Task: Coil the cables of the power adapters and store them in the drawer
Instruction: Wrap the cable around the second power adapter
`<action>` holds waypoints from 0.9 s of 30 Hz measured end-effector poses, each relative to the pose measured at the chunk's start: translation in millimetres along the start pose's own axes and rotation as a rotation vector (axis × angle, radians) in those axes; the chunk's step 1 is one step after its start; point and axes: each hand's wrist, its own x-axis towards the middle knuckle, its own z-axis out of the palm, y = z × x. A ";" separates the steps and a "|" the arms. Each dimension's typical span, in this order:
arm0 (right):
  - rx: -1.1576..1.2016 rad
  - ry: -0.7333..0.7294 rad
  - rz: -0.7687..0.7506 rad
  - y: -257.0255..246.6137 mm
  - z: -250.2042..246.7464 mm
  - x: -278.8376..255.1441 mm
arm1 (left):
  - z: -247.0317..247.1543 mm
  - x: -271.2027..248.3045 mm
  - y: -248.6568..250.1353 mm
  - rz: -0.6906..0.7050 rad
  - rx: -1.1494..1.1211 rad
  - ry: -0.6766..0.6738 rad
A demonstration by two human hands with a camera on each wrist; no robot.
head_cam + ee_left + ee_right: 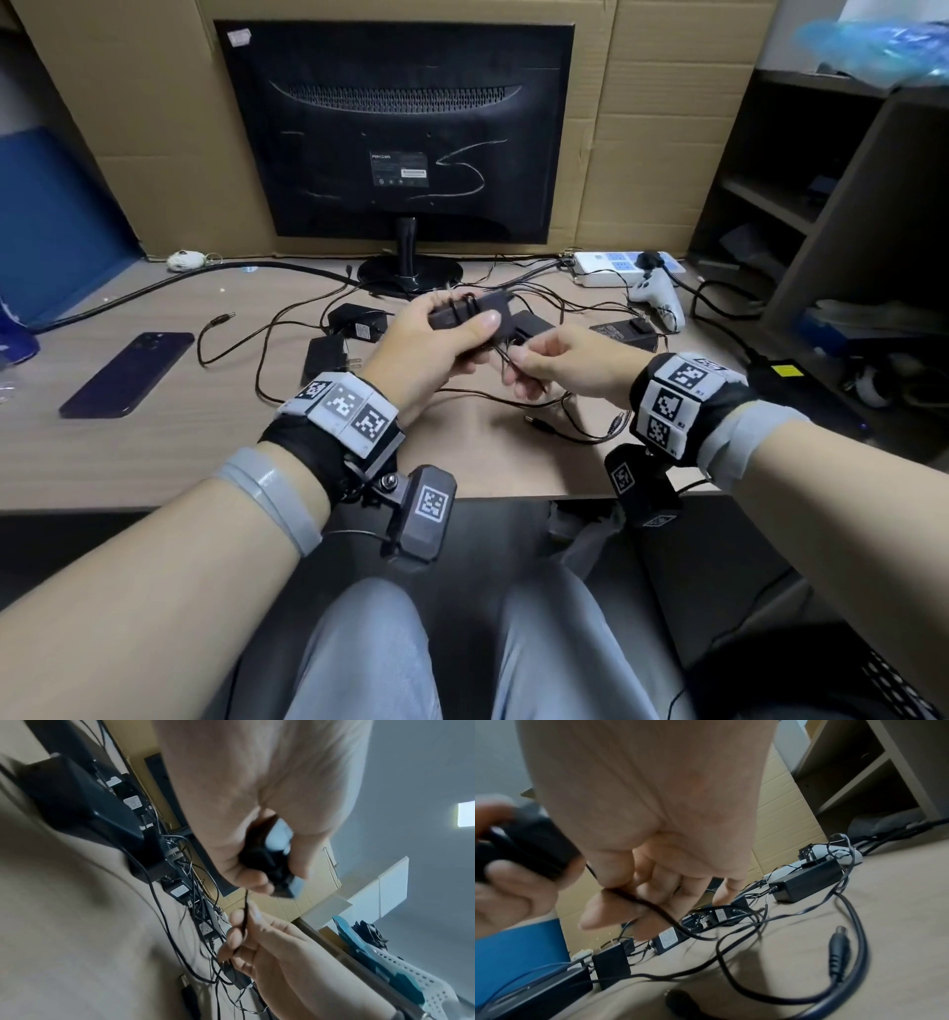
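Note:
My left hand [452, 329] grips a black power adapter [470, 313] above the desk, with turns of its thin cable wound round the body. The same adapter [262, 852] shows in the curled fingers in the left wrist view. My right hand [534, 360] pinches the loose stretch of that cable [639, 900] just below and right of the adapter. Several more black adapters lie on the desk: two [354, 321] [323, 357] left of my hands and one [624, 331] to the right. Their thin cables [544, 401] are tangled together. No drawer is in view.
A monitor [400, 133] stands behind, back turned, against cardboard. A white power strip [616, 264] and a white game controller [660, 298] lie at the back right. A dark phone [128, 372] lies at the left. Shelves [801, 205] stand to the right.

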 end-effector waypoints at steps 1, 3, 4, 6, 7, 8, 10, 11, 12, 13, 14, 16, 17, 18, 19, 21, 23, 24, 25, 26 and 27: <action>-0.038 -0.025 0.012 -0.7 0.8 -3.0 | -2.8 2.8 -1.0 0.001 0.035 0.064; -0.100 -0.023 0.003 -1.2 0.5 -6.8 | -9.8 6.5 -4.3 0.018 0.150 0.148; -0.108 -0.004 -0.019 -2.2 0.1 -7.8 | -12.4 6.7 -5.9 0.031 0.222 0.166; -0.098 0.056 -0.070 -3.1 -3.9 -6.5 | -16.0 6.3 -10.5 0.043 0.340 0.166; -0.098 0.078 -0.087 -5.5 -5.3 -6.2 | -17.0 6.5 -13.5 0.046 0.391 0.162; -0.107 0.086 -0.097 -9.0 -5.5 -6.2 | -17.7 7.2 -16.6 0.051 0.438 0.160; -0.193 0.076 -0.098 -12.8 -5.0 -3.2 | -17.9 8.3 -20.6 0.057 0.510 0.156; -0.243 0.063 -0.099 -14.6 -4.1 -2.0 | -18.0 8.5 -20.8 0.054 0.549 0.147; -0.272 0.052 -0.097 -16.9 -3.1 -1.8 | -18.7 8.7 -21.0 0.050 0.592 0.139; -0.283 0.044 -0.098 -19.8 -2.4 -2.2 | -19.4 8.3 -20.4 0.046 0.625 0.126; -0.296 0.045 -0.100 -22.2 -2.4 -2.8 | -19.7 7.3 -19.8 0.045 0.646 0.110; -0.336 0.060 -0.136 -27.6 -3.5 -5.2 | -20.3 5.4 -20.6 0.053 0.706 0.064; -0.335 0.079 -0.158 -29.6 -4.6 -6.3 | -19.8 3.9 -20.9 0.055 0.751 0.043; -0.294 0.104 -0.166 -31.5 -5.5 -7.5 | -19.1 2.5 -21.5 0.056 0.788 0.023; -0.230 0.124 -0.167 -33.2 -7.1 -8.0 | -18.7 1.2 -22.8 0.054 0.802 0.001; -0.167 0.147 -0.175 -36.6 -9.1 -6.6 | -17.7 -2.6 -25.2 0.031 0.769 -0.055; -0.220 0.153 -0.208 -40.5 -9.1 -4.3 | -15.9 -4.9 -27.8 0.012 0.711 -0.092; -0.259 0.167 -0.218 -40.3 -9.3 -2.9 | -14.3 -6.5 -27.7 0.016 0.692 -0.103; -0.298 0.195 -0.222 -39.4 -9.8 -1.2 | -12.8 -7.7 -26.9 0.023 0.681 -0.111; -0.324 0.233 -0.221 -36.9 -11.0 0.0 | -10.6 -9.3 -24.7 0.028 0.668 -0.124; -0.330 0.268 -0.218 -33.3 -12.2 0.4 | -9.1 -9.7 -22.7 0.023 0.637 -0.144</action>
